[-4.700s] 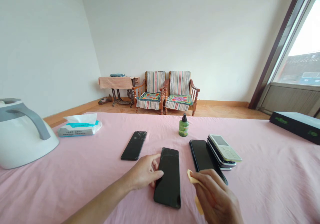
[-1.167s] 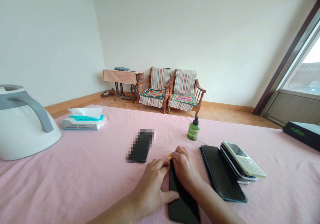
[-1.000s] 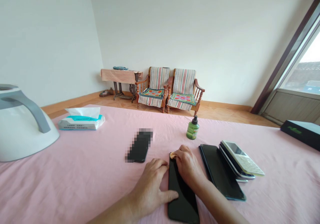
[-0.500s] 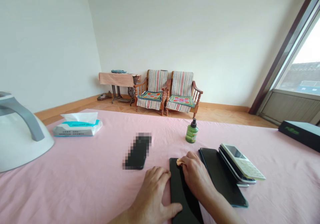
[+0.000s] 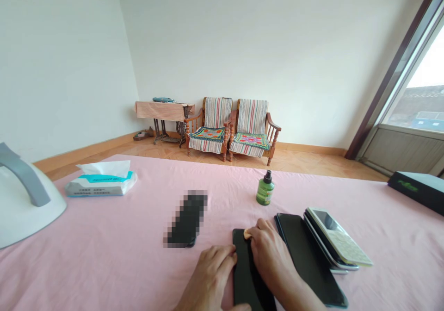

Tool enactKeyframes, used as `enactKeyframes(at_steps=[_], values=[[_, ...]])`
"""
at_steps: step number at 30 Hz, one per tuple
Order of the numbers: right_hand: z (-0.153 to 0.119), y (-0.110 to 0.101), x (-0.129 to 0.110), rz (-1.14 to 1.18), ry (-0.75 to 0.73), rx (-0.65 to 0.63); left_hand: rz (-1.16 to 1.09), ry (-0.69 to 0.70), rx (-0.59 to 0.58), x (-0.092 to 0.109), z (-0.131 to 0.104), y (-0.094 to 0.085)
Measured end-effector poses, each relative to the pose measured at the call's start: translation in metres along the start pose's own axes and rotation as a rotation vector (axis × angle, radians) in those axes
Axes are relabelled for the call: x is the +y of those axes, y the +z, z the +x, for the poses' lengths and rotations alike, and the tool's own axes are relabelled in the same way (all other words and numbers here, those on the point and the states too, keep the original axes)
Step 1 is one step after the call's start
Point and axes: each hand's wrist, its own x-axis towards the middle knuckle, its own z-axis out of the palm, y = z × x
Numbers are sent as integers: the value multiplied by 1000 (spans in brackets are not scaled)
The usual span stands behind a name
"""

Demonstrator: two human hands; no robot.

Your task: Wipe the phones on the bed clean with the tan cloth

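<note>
Pinching a pale yellow wad, grip clamped on it, the right hand meets the far end of the black phone, flat on wrinkled pink cloth. The left hand, grip spread apart, touches the phone's left side; beyond, striped armchairs line a white wall, bright window at far right.

Bright daylight enters by the washed-out right-hand window; pixelation covers one phone.
</note>
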Motion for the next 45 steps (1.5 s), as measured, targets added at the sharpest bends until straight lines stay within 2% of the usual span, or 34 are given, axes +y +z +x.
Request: enactKeyframes(at_steps=[3,7,11,14,20,27,33,39,45], values=[[1,6,-7,9,15,-1,17,43,-26,-11,0,7],[5,13,-27,87,-49,-35,11,100,-27,-18,0,10],[1,4,-19,75,40,-31,67,142,3,-21,-1,11],[-2,-1,-10,15,80,10,115,161,40,-17,-1,9],[-1,9,-24,17,-1,-57,192,148,58,-3,-1,-3],[-5,-6,-5,-86,131,-13,196,214,50,-9,-2,2],[-1,5,-22,59,-2,-103,223,143,68,1,-3,-1],[-5,-8,-3,-18,116,-22,306,284,77,2,-1,-7],[1,4,-24,87,30,-54,284,243,161,10,1,-9]])
